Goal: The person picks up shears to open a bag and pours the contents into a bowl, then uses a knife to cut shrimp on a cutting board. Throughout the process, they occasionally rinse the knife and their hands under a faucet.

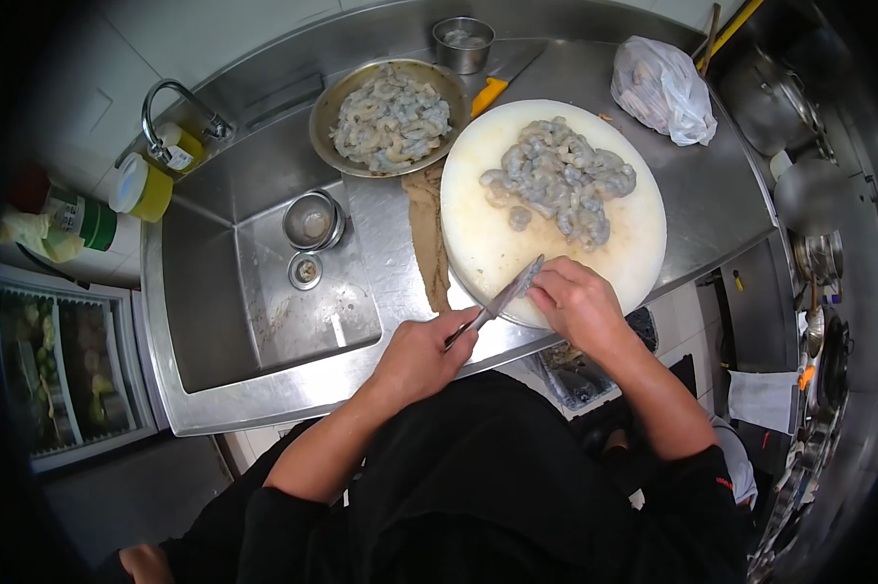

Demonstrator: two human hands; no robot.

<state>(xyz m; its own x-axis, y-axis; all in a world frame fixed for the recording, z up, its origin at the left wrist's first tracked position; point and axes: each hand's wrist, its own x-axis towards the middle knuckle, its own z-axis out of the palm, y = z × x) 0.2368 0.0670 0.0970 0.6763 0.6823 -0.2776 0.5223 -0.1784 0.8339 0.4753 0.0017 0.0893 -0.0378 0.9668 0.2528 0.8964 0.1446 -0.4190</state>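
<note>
My left hand (424, 352) is closed around the handle of a knife (505, 296). Its blade points up and to the right, over the near edge of a round white cutting board (478, 229). Beside the blade's tip, the fingers of my right hand (577, 300) are pinched on what looks like a single shrimp, mostly hidden by the fingers and blade. A pile of peeled raw shrimp (561, 175) lies on the board beyond my hands. More shrimp (390, 119) fill a round metal pan (324, 131) to the board's upper left.
A brown cloth (426, 234) lies between the board and the sink (201, 302). Behind the board are an orange-handled knife (491, 95) and a small metal cup (461, 56). A tied plastic bag (665, 92) sits at the right rear. The faucet (152, 117) rises at the left.
</note>
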